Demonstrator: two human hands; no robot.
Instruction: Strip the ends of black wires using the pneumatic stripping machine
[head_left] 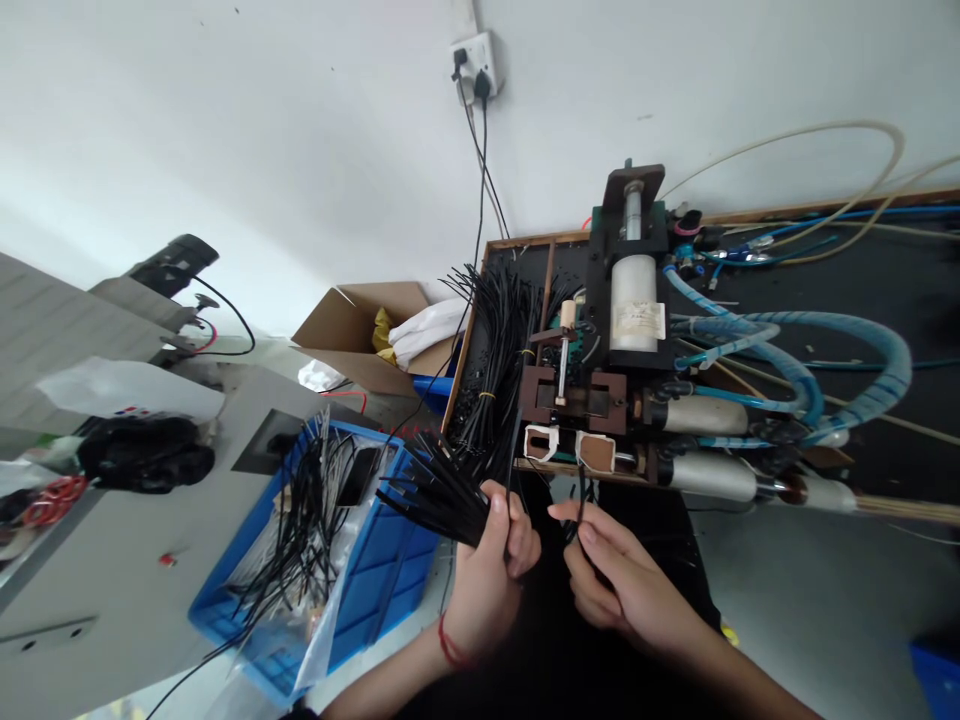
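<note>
A bundle of black cables point(442, 497) fans out to the left from my left hand point(499, 545), whose fingers are closed round it. A single strand rises from the thumb side of that hand toward the machine. My right hand point(611, 570) is closed on a few thin black cables point(581, 500), pinched between thumb and forefinger. Both hands are just in front of the pneumatic machine point(577, 395), close to its two pad-covered jaws point(596, 452). The hands are a short way apart. How far the cables run inside each fist is hidden.
Tied bundles of black cables point(487, 365) lie on the wood-edged bench point(459, 385) left of the machine. A blue crate point(390, 570) with more cables stands lower left. Behind it is an open cardboard box point(337, 340). Blue air hoses point(862, 330) loop at right.
</note>
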